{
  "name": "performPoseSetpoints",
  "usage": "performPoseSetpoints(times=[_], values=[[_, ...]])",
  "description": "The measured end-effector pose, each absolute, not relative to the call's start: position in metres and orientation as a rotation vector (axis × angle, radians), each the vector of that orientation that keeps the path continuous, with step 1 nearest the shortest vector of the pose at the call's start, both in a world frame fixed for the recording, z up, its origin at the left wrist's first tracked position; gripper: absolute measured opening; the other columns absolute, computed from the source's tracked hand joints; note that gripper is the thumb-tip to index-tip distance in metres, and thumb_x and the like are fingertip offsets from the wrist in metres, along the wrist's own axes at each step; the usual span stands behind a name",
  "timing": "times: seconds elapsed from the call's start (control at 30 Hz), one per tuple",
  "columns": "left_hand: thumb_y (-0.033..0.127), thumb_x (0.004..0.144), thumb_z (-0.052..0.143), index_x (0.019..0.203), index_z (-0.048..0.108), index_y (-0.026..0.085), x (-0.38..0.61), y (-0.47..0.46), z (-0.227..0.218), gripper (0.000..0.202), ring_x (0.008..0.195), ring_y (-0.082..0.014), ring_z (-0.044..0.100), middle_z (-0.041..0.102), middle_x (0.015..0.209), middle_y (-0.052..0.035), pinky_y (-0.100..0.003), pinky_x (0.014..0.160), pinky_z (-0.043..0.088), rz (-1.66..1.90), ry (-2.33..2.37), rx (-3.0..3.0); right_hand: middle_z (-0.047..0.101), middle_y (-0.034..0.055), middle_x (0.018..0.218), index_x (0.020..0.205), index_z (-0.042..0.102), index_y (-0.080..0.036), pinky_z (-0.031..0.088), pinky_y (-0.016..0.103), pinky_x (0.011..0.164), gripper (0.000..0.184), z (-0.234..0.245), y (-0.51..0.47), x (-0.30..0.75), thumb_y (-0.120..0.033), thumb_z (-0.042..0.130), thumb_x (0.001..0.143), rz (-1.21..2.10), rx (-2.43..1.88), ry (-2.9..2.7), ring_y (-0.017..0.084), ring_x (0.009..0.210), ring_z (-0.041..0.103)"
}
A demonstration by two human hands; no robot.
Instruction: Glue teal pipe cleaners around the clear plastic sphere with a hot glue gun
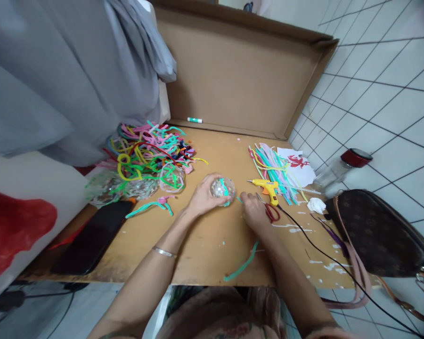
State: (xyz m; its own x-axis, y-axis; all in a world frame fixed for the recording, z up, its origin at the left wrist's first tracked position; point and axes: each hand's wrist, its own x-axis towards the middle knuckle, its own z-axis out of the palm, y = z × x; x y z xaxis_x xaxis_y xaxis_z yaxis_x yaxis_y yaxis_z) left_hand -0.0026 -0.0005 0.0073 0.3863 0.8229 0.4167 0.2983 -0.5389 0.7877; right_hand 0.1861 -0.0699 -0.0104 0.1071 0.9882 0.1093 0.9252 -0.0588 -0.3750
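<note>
My left hand [204,197] is wrapped round a clear ball [223,189] with teal pipe cleaner on it, resting on the wooden table [212,245]. My right hand [252,209] sits just right of the ball, its fingers pinched at a short teal pipe-cleaner end; red-handled scissors [271,212] lie by it, partly under the hand. A yellow glue gun [266,187] lies just beyond, its black cord running off to the right. A loose teal pipe cleaner [242,266] lies near the table's front edge.
A tangled heap of coloured pipe cleaners [146,150] and clear balls [141,186] lies at left, with straight ones [272,167] at right. A black phone [92,238], a brown bag [374,235], a red-lidded jar [339,169] and a cardboard sheet [233,70] surround the work area.
</note>
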Motion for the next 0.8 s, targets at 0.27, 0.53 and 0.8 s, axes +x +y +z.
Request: performPoseSetpoints(times=[0.27,0.53,0.8], values=[[0.038,0.064,0.08,0.113,0.057,0.018,0.001,-0.001,0.002,0.058,0.115,-0.0277,0.06,0.064,0.12,-0.0101,-0.043,0.102,0.047,1.112,0.877,2.065,0.053,-0.002,0.059,0.079,0.062,-0.018,0.04,0.027,0.056,0.021,-0.01,-0.072,0.216,-0.033,0.046,0.078,0.655,-1.63,-1.34,0.013,0.055,0.047],[0.037,0.064,0.081,0.115,0.056,0.02,0.0,0.0,0.0,0.059,0.12,-0.0289,0.058,0.062,0.124,-0.0097,-0.046,0.106,0.044,1.108,0.858,2.064,0.071,0.0032,0.07,0.081,0.072,-0.018,0.056,0.026,0.064,0.028,-0.002,-0.076,0.226,-0.036,0.075,0.06,1.162,-1.198,-0.981,0.014,0.064,0.067],[0.038,0.065,0.08,0.116,0.056,0.02,-0.001,0.0,-0.002,0.059,0.118,-0.0285,0.059,0.062,0.122,-0.0099,-0.046,0.105,0.044,1.102,0.859,2.08,0.077,0.0029,0.092,0.087,0.075,-0.021,0.056,0.014,0.072,0.033,0.015,-0.09,0.206,-0.021,0.087,0.057,1.495,-0.876,-0.734,0.008,0.078,0.071]])
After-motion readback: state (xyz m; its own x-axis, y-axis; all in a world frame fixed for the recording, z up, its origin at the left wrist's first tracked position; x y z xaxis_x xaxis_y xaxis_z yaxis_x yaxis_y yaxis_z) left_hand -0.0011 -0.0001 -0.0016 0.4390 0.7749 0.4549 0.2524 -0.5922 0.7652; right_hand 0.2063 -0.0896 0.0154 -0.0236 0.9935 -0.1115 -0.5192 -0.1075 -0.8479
